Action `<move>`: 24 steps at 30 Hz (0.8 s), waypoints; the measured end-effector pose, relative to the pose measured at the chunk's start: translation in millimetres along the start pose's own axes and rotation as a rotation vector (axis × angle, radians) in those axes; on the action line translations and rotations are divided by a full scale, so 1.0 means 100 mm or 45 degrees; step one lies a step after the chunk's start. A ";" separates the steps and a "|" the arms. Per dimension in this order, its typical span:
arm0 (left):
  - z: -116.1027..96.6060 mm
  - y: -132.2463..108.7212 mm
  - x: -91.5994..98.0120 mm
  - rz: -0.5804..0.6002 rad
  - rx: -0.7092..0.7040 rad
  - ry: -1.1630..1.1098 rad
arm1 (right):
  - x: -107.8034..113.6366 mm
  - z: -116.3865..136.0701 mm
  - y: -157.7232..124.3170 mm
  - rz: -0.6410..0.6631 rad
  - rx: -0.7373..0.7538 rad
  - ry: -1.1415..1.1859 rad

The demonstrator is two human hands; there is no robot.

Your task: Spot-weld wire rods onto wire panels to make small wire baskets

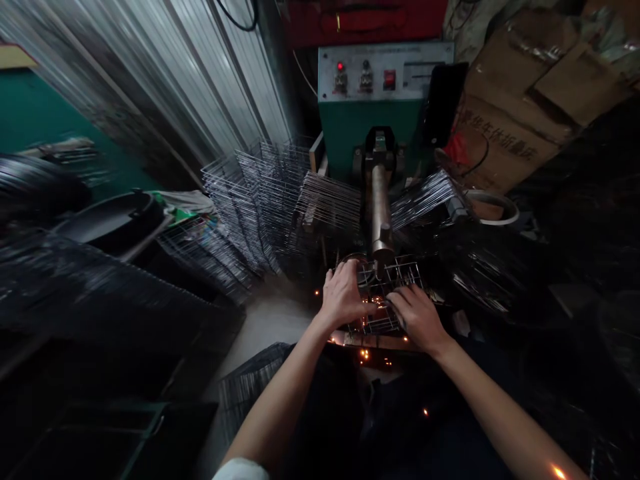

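A small wire grid (384, 323) lies below the metal electrode rod (381, 217) of a spot welder (373, 113). My left hand (344, 297) grips the grid's left side, its thumb reaching across toward the middle and its fingers pointing up. On the right side, my right hand (416, 316) is closed on the grid with bent fingers. Orange sparks (365, 353) scatter around the grid and fall in front of my lap. The rod's tip is just above the grid's far part; whether it touches the wires I cannot tell.
Stacked wire panels (255, 207) stand at the left, with more wire pieces (330, 203) beside the rod and a bundle of wires (425, 200) to its right. A white round container (493, 207) and cardboard boxes (515, 127) are farther right. A black pan-shaped object (107, 220) sits at left.
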State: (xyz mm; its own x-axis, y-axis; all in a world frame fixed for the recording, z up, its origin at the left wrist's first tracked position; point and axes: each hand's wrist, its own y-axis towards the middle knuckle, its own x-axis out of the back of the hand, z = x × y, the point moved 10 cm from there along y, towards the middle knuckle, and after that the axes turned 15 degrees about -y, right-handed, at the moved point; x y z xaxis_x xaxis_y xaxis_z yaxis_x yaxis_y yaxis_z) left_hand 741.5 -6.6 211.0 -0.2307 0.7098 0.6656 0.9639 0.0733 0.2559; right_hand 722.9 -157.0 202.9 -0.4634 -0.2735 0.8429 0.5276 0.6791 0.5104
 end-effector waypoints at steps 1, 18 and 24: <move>0.01 0.03 0.01 -0.007 0.005 -0.002 | -0.01 -0.02 0.02 -0.010 -0.010 -0.002; 0.08 0.46 0.06 0.083 0.066 0.141 | -0.12 -0.41 0.35 -0.093 -0.205 0.251; 0.51 0.22 0.15 0.096 0.015 -0.192 | 0.08 -0.78 -0.18 -0.026 -0.480 0.606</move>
State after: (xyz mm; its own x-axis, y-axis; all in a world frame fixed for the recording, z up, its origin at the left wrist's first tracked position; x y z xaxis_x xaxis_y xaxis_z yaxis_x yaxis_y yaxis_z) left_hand 766.3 41.3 191.3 -0.1358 0.8105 0.5698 0.9795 0.0233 0.2002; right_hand 765.2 -224.5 214.0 -0.1528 -0.6178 0.7713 0.7779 0.4062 0.4795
